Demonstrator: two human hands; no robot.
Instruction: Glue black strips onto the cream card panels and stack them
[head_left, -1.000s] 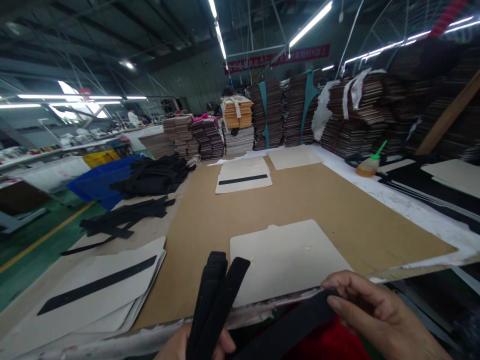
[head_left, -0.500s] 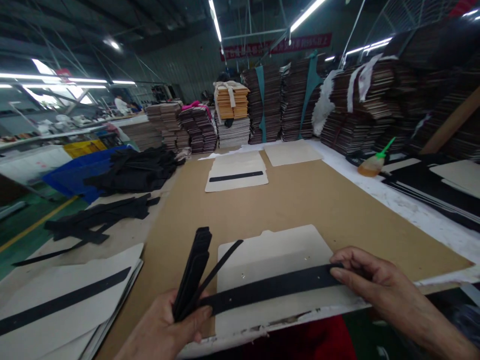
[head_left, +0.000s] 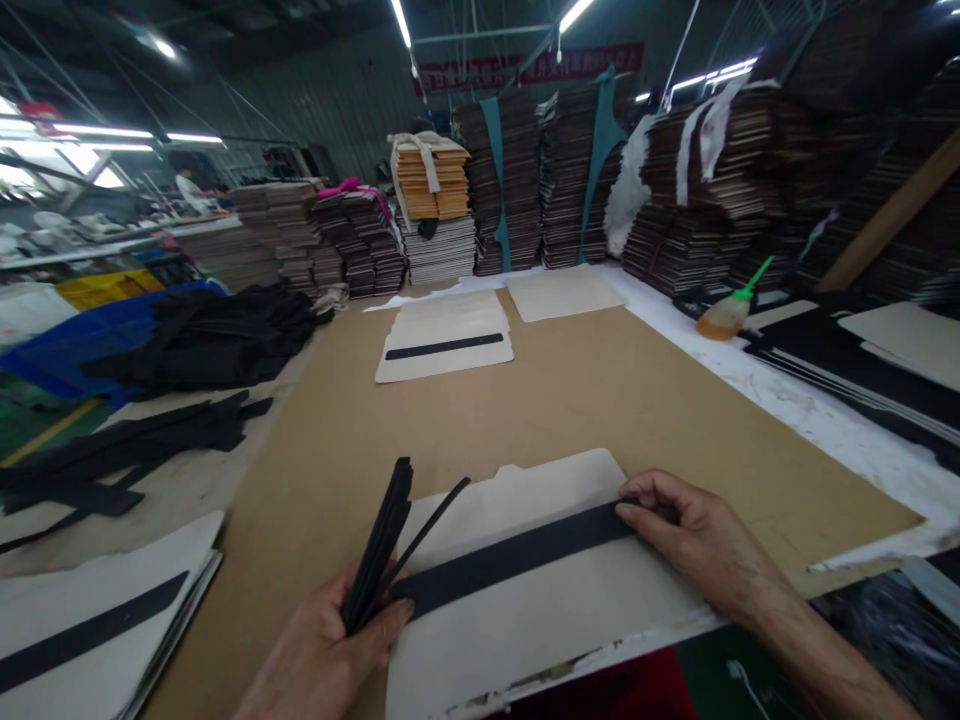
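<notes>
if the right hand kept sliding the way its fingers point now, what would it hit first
The right hand points left along the black strip it presses on the pale board. Going straight on, it would probably first meet the left hand and its bundle of black strips, though depth is uncertain.

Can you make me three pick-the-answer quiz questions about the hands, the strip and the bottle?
1. Where does the black strip lie?
A on the pale panel
B on the floor
C in the blue bin

2. What colour is the glue bottle nozzle?
A red
B green
C white

3. What is the left hand doing?
A resting flat, holding nothing
B gripping a bundle of black strips
C pointing up

Answers: 1 A, the strip crosses the panel under the right hand. 2 B, a green tip sticks up. 3 B, its fingers close round the bundle.
</notes>
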